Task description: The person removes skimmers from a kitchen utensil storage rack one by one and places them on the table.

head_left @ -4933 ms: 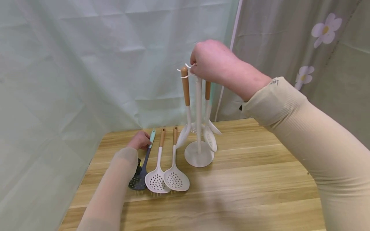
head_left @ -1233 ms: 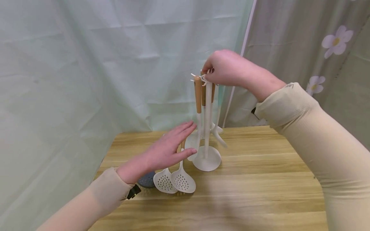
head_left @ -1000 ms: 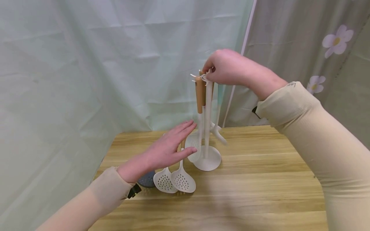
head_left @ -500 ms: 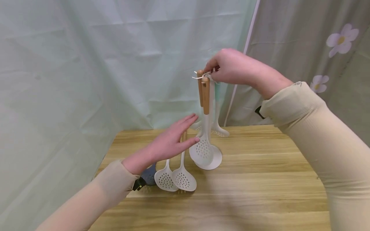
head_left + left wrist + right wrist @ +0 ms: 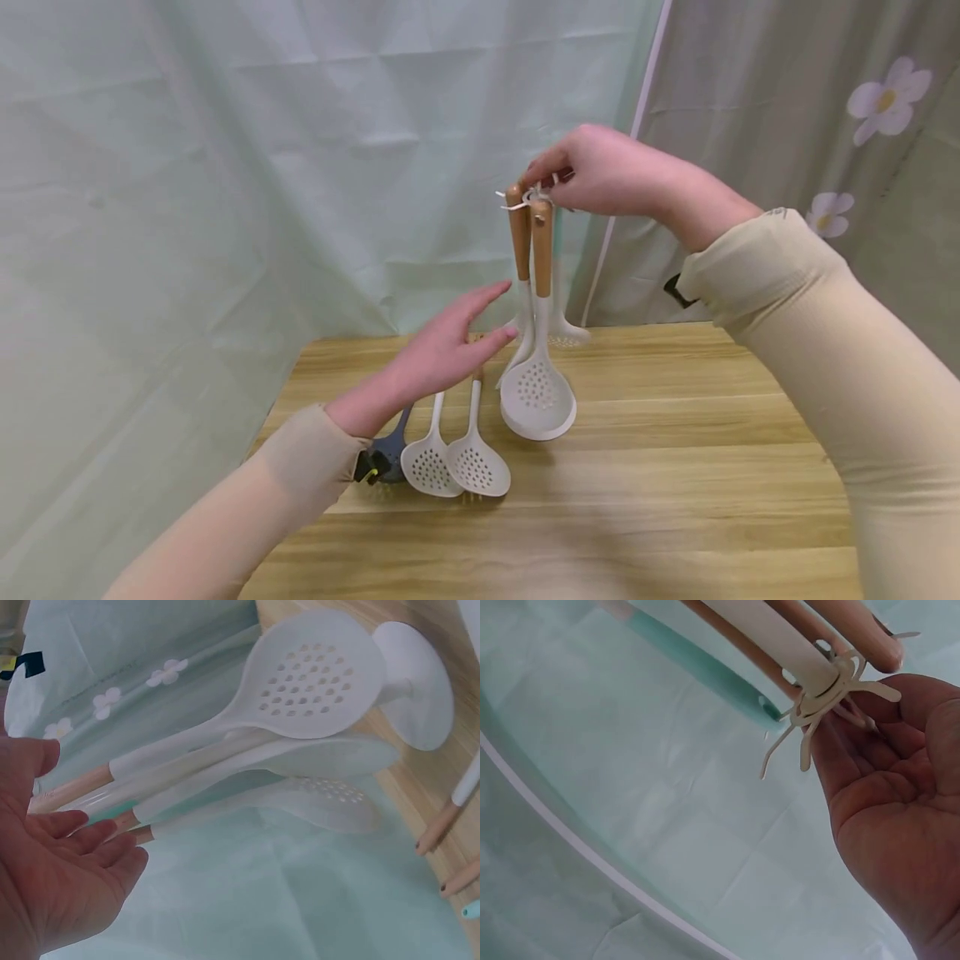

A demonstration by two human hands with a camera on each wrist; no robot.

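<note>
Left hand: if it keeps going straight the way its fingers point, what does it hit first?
Probably the hanging skimmers' stems: the left hand is open, fingertips pointing at them just above the front skimmer's bowl. Depth is unclear.

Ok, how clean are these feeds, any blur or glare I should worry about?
Head view: even soft light, faint shadow under the rack, edges slightly soft. Left wrist view: left hand close and soft, skimmer brightly washed. Right wrist view: hooks sharp, no glare.
</note>
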